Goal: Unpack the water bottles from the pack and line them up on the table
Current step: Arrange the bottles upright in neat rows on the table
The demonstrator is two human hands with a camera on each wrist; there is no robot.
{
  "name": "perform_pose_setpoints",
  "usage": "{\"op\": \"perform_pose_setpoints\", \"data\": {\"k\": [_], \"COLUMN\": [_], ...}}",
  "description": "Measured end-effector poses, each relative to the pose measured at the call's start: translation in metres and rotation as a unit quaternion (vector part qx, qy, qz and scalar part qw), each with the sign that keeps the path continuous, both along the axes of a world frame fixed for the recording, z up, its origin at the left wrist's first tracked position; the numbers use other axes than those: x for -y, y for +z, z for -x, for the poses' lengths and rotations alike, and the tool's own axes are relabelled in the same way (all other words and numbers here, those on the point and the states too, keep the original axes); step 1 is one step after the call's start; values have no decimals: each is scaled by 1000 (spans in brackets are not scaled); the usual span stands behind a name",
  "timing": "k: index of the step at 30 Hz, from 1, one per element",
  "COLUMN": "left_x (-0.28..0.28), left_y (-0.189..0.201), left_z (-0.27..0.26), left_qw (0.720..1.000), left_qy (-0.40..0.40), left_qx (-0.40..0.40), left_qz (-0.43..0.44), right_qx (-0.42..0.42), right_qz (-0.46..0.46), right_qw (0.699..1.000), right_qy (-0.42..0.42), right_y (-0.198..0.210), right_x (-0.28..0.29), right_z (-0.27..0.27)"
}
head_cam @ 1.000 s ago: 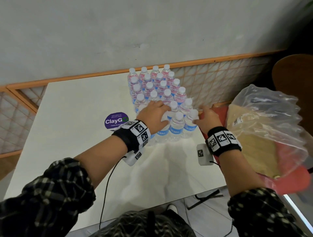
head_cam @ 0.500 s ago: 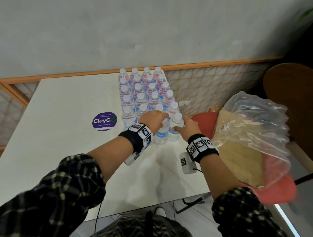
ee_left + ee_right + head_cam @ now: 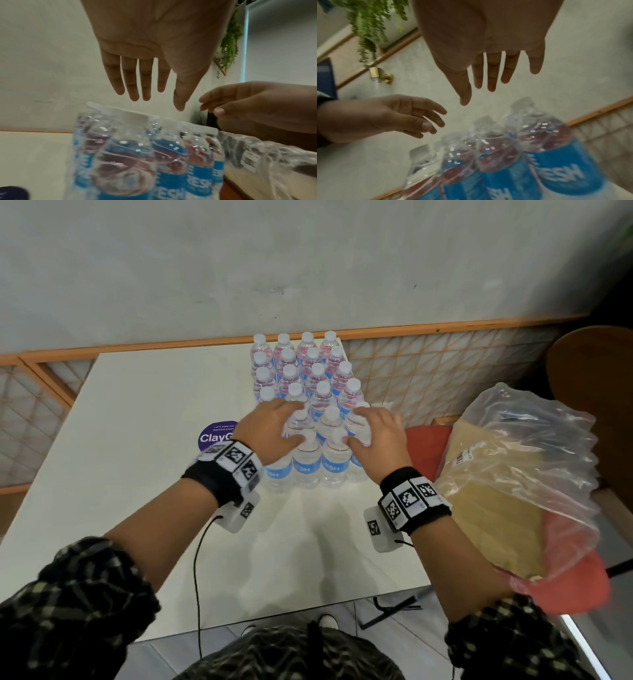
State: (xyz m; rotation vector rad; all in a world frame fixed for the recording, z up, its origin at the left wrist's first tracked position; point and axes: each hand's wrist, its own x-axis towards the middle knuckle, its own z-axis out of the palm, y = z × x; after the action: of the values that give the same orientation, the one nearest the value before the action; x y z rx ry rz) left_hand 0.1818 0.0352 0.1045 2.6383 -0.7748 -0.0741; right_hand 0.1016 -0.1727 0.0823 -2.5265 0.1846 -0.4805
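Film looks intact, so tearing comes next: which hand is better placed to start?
Roughly even, slightly the right hand: its fingers curl over the pack's near corner caps; the left hand hovers flat.

Shrink-wrapped pack of clear plastic water bottles (image 3: 308, 412) with white caps and blue labels, standing upright on my white table (image 3: 137, 474). The bottles sit four across in tight rows, running from mid-table back to the far edge, close to the far right corner. Clear film (image 3: 123, 115) is stretched over the caps of the nearest row and over the bottle shoulders. The near row's labels read "ESH"; the first letters are hidden. All caps are on.
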Motion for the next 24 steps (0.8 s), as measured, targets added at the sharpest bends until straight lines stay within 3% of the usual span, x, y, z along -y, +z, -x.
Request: {"op": "perform_pose_setpoints", "data": {"k": [4, 8, 12, 24], "left_x": [-31, -36, -35, -32], "left_y": [-5, -16, -17, -10], "left_z": [-8, -7, -7, -7], "left_qw": [996, 990, 991, 994], "left_qy": [49, 59, 50, 34], "left_qx": [-66, -127, -123, -104], "left_qz": [-31, -33, -31, -29], "right_qx": [-72, -157, -208, -234], "right_qz": [96, 163, 166, 161], "right_qw": [989, 969, 961, 956], "right_qy": [88, 96, 76, 76], "right_y": [7, 0, 1, 6], "right_x": [-42, -67, -69, -67], "right_z": [-12, -26, -36, -40]}}
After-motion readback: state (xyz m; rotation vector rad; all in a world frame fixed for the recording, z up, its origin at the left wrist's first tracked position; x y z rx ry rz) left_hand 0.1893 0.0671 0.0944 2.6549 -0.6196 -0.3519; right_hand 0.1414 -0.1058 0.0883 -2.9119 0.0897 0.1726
